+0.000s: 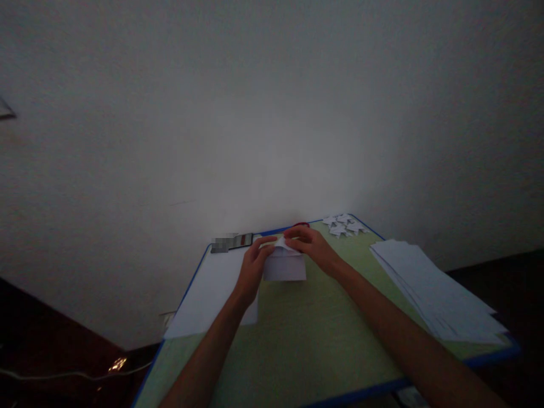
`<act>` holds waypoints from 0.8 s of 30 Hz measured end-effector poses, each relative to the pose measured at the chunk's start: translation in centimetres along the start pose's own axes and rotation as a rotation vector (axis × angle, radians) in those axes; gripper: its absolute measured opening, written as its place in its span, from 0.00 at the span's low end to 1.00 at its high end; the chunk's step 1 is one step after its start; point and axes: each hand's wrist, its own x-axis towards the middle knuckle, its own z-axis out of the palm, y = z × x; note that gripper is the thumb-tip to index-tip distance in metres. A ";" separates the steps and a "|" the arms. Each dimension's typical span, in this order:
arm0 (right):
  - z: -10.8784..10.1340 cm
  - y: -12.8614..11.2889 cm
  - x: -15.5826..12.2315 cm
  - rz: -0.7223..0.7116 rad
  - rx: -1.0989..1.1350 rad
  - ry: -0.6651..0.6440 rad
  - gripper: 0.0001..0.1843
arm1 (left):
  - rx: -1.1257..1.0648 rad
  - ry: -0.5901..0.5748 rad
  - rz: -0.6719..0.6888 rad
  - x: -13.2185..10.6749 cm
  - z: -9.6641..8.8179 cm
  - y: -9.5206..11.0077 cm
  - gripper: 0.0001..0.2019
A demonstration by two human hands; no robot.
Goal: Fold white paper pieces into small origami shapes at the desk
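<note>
Both bare forearms enter from the bottom edge over the pale green bench with blue edging (297, 345). Near left, a large flat white paper sheet (204, 297) lies on the bench, its near corner under the left forearm. Near right, a fanned stack of white paper sheets (437, 294) lies along the right edge, well apart from the hands. Mid-bench, the folded white paper piece (285, 267) lies between the two hands, its lower part flat on the green surface, just beside the large sheet. Left hand (254, 267): grip closed on the piece's upper left edge, fingers curled over it. Right hand (313, 247): grip pinched on the raised fold at the piece's top, fingertips meeting those of the left. Beyond the hands, a dark flat object with a red mark (233, 242) lies at the far edge; detail is blurred. A heap of small folded white paper shapes (344, 225) occupies the far right corner. A plain white wall (272, 113) lies behind. Light is dim.
</note>
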 end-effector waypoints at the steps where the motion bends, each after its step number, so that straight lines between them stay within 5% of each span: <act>1: 0.0 0.1 0.0 0.002 0.006 -0.001 0.16 | -0.013 -0.001 -0.005 0.0 0.0 -0.2 0.14; 24: 0.1 1.1 0.4 -0.132 -0.093 0.016 0.13 | -0.093 -0.018 -0.025 0.2 -0.1 -0.8 0.20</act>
